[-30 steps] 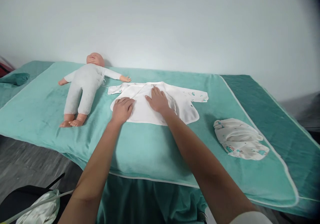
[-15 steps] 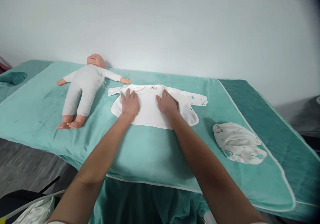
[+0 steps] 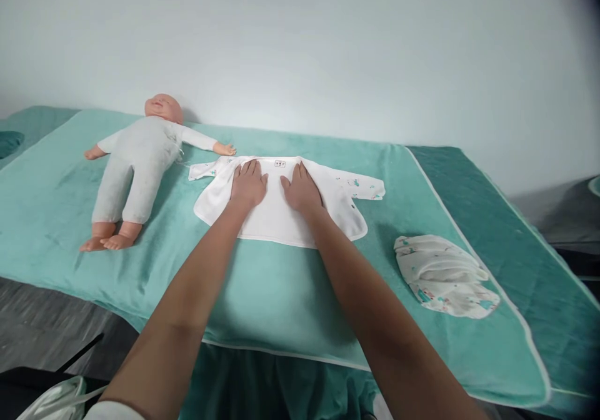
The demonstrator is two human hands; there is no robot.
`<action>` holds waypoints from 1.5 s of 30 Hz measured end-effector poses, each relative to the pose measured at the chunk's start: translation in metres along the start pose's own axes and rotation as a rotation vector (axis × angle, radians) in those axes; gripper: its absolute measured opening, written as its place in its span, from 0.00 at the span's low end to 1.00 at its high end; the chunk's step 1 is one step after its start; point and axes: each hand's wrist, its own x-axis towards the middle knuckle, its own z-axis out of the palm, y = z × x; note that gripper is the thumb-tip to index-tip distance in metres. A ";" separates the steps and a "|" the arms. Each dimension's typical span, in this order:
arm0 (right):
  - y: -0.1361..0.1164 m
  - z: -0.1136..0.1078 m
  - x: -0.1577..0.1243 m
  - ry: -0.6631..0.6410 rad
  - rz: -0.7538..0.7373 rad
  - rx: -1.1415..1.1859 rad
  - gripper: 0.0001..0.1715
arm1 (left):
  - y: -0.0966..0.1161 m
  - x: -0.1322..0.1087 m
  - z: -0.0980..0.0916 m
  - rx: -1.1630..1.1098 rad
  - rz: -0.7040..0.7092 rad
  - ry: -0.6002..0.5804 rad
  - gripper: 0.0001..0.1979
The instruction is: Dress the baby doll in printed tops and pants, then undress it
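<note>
A small white baby shirt (image 3: 328, 204) with teal prints lies spread flat on a teal towel (image 3: 262, 282). My left hand (image 3: 248, 185) and my right hand (image 3: 301, 190) rest side by side on the shirt's chest, palms down, fingers stretched out flat toward the collar. Neither hand holds anything. A baby doll (image 3: 134, 164) in a pale grey suit lies on its back to the left of the shirt, one arm almost reaching the shirt's left sleeve.
A bundled white printed garment (image 3: 443, 275) lies on the towel at the right. A darker green cover (image 3: 515, 220) shows at the far right. A white wall runs behind. A pale bag (image 3: 56, 401) sits on the floor at lower left.
Both hands slid up the shirt toward its collar and came closer together, flat on the cloth. The view has shifted a little to the right.
</note>
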 end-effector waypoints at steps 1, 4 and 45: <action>0.000 0.001 -0.001 0.004 -0.009 -0.004 0.45 | 0.000 -0.001 0.001 0.004 0.001 0.013 0.33; 0.002 0.002 -0.006 0.006 -0.019 -0.023 0.45 | 0.002 -0.006 0.002 0.016 0.017 0.023 0.33; -0.057 0.001 -0.088 -0.101 -0.237 -0.172 0.45 | -0.032 -0.194 -0.041 0.068 0.226 -0.048 0.32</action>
